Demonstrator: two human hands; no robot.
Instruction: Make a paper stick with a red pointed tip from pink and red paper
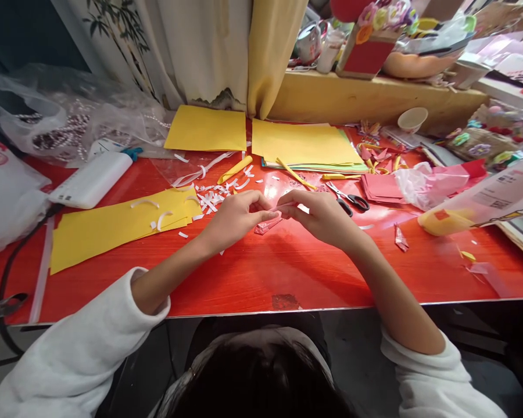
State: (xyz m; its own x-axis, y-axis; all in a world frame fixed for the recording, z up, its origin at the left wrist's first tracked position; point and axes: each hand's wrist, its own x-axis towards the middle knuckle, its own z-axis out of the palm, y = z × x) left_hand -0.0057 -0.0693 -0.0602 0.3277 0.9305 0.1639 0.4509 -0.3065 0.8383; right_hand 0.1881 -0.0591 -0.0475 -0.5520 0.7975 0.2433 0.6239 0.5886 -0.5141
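Observation:
My left hand and my right hand meet fingertip to fingertip above the red table. Both are closed in a pinch on a thin pale pink piece, which looks like paper and is mostly hidden by the fingers. Just below the fingertips lies a small folded red paper. Black-handled scissors rest to the right of my right hand. Scattered white paper scraps lie beyond my left hand.
Yellow paper sheets are stacked at the back, with yellow strips at left. A white power bank lies near plastic bags. Red paper, a yellow-bottomed clear bag and a paper cup are at right.

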